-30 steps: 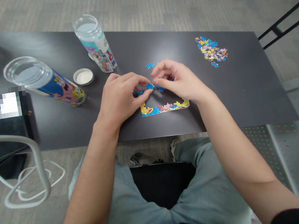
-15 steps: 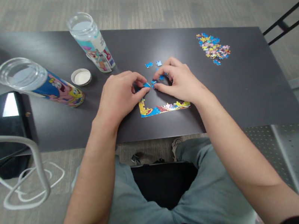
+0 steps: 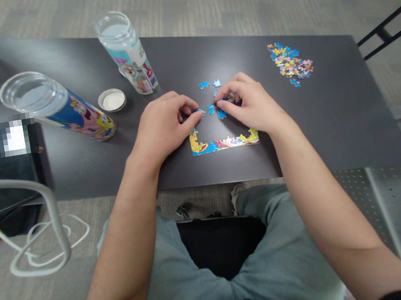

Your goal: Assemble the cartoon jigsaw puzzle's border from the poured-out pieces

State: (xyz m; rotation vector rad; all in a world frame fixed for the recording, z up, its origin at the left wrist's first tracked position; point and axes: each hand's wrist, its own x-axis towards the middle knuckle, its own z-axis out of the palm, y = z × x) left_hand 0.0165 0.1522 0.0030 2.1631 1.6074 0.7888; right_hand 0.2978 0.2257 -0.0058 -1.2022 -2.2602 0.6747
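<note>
My left hand is closed in a pinch on a small jigsaw puzzle piece, seen nearly edge-on at the fingertips. My right hand has its thumb and fingertips together; whatever lies between them is hidden. Just left of those fingertips lies a blue puzzle piece, and another blue piece rests below them. Beyond the hands are two more pieces, one blue and one pale blue. Nearer me, a joined puzzle border runs along the bottom and up the left side, partly covered by my hands.
A pile of loose puzzle pieces lies on the dark table at right. To the left stand two clear jars with cartoon labels, one nearer and one farther, beside a white lid. A black tablet lies far left.
My right hand has drawn back to the right, away from my left fingertips, leaving a blue piece on the table between them. My left hand keeps its pinch. The camera view has shifted slightly.
</note>
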